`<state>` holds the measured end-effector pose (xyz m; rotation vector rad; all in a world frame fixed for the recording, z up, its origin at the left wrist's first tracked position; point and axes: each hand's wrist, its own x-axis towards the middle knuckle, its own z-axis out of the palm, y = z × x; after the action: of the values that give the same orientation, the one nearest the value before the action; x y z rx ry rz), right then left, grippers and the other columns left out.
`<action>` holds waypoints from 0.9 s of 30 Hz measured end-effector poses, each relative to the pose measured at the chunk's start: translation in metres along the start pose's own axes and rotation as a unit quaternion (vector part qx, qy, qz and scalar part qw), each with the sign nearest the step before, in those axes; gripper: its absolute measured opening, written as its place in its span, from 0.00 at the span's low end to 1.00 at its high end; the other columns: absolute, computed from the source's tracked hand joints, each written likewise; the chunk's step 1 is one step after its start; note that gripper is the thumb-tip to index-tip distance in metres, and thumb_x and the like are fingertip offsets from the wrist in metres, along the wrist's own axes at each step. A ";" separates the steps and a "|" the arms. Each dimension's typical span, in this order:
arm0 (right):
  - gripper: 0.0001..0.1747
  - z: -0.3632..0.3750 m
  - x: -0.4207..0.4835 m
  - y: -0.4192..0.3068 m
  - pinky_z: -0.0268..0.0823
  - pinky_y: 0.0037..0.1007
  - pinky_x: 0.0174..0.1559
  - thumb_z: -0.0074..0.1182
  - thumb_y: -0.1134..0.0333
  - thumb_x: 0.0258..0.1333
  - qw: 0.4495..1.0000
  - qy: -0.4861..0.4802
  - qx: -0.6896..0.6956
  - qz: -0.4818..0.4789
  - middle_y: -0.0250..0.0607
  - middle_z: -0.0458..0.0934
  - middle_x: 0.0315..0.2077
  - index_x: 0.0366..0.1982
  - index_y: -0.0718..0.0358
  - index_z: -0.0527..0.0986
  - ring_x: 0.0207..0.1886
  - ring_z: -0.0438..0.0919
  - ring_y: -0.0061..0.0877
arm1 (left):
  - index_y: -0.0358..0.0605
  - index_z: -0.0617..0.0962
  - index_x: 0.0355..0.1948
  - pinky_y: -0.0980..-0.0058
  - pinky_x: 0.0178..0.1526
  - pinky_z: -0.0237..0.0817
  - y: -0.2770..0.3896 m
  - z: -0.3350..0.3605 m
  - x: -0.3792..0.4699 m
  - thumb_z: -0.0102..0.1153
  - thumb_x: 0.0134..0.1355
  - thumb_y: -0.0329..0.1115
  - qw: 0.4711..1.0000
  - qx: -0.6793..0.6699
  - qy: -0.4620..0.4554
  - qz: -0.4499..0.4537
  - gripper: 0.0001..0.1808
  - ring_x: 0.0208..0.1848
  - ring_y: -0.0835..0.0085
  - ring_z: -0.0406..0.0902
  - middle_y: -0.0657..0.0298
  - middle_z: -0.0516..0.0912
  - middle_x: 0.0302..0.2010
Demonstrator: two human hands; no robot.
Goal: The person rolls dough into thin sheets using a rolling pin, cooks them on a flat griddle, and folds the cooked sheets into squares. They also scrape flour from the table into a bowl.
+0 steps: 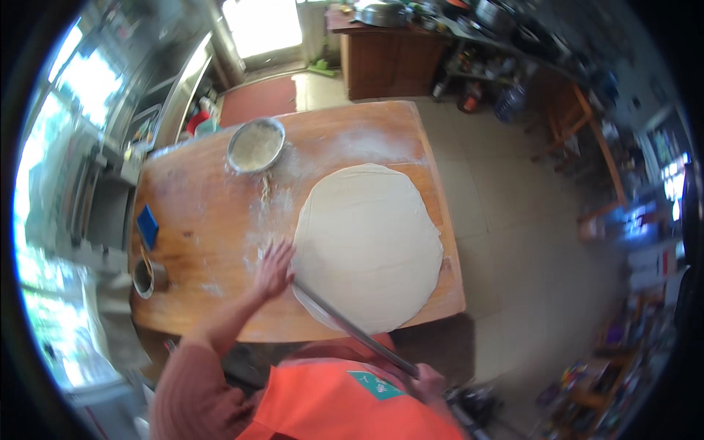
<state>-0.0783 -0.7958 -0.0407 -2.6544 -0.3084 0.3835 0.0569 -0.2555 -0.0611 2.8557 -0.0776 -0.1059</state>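
A large, flat, roughly round sheet of dough [368,247] lies on the wooden table [209,220] before me. A long dark rolling rod [357,333] runs diagonally from the dough's lower left edge past my body. My right hand [428,382] is closed around the rod close to my apron. At the rod's far end, by the left edge of the dough, my left hand [276,269] is spread with its fingers apart; whether its palm touches the rod is hard to tell. Flour is scattered left of the dough and above it.
A metal bowl of flour [256,145] stands at the table's far side. Near the left edge are a blue scraper-like object [147,226] and a metal cup [149,279] with a stick in it. A wooden cabinet [390,63] stands beyond the table.
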 end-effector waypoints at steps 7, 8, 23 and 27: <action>0.18 -0.017 0.096 0.012 0.73 0.49 0.39 0.64 0.56 0.57 0.978 -0.064 0.135 0.148 0.50 0.81 0.27 0.40 0.62 0.74 0.34 0.83 0.50 | 0.45 0.65 0.74 0.51 0.82 0.33 0.142 0.043 0.202 0.46 0.72 0.61 0.972 -0.032 0.000 0.232 0.39 0.81 0.51 0.50 0.51 0.60 0.78; 0.19 -0.022 0.103 0.027 0.72 0.48 0.39 0.65 0.57 0.57 0.976 -0.058 0.137 0.158 0.50 0.81 0.27 0.39 0.63 0.73 0.33 0.82 0.50 | 0.44 0.65 0.74 0.50 0.82 0.33 0.174 0.046 0.232 0.41 0.73 0.61 0.969 -0.022 0.000 0.244 0.39 0.81 0.53 0.50 0.52 0.60 0.78; 0.26 -0.011 0.142 0.160 0.73 0.44 0.48 0.64 0.59 0.59 0.995 -0.034 0.036 0.090 0.49 0.81 0.43 0.56 0.64 0.72 0.44 0.81 0.45 | 0.42 0.67 0.71 0.51 0.73 0.56 0.272 0.058 0.051 0.53 0.73 0.43 0.875 -0.452 0.135 0.112 0.30 0.72 0.47 0.65 0.46 0.70 0.69; 0.27 -0.013 0.214 0.124 0.71 0.46 0.52 0.62 0.62 0.62 0.979 0.067 -0.074 -0.178 0.50 0.80 0.47 0.59 0.65 0.71 0.49 0.79 0.47 | 0.38 0.81 0.53 0.58 0.63 0.68 0.153 0.037 -0.175 0.55 0.67 0.32 0.834 -0.386 0.262 -0.295 0.16 0.59 0.50 0.77 0.46 0.83 0.53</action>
<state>0.1449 -0.8512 -0.1313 -2.6766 -0.7788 0.0674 -0.1265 -0.4016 -0.0426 1.9097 0.7761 0.4282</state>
